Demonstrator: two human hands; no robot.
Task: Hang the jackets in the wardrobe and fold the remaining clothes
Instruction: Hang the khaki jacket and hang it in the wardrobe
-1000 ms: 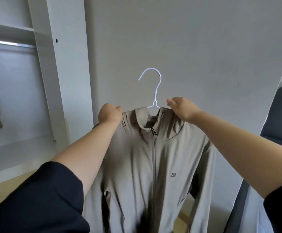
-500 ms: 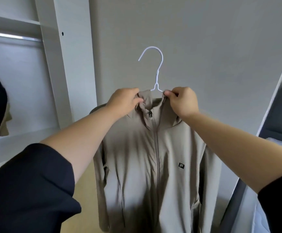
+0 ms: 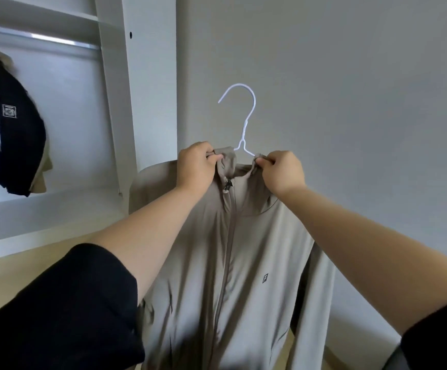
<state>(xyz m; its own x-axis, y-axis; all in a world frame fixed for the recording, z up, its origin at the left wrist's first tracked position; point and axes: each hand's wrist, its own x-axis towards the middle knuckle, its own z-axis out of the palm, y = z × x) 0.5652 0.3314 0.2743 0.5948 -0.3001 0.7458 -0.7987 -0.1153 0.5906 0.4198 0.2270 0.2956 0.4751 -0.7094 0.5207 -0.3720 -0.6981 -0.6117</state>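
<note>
Taupe, thin, zip-front jacket draped on a slim white wire hanger, held up against the plain grey wall, just right of the white wardrobe upright. Zipped nearly to the collar, small dark logo on the chest, sleeves hanging slack at both sides. Left hand pinching the left collar edge between thumb and curled fingers. Right hand doing the same on the right collar edge, right where the hanger's wire shoulder runs under the cloth; whether wire is caught in that pinch too, hard to tell from here. Both grips closed tight on fabric, nothing spread.

Handling read: light, soft, probably slick fabric, no stiffness of its own, so liable to slide off narrow wire shoulders if tilted. Collar pinch good for squaring it up, poor for carrying. Better hold for the move to the rail: one hand on the hanger neck just under the hook, the other steadying a shoulder.

Off to the left, inside the wardrobe, silver hanging rail under the shelf, with a dark navy garment and a beige one behind it already hung. Hook free in the air, not yet on the rail.
</note>
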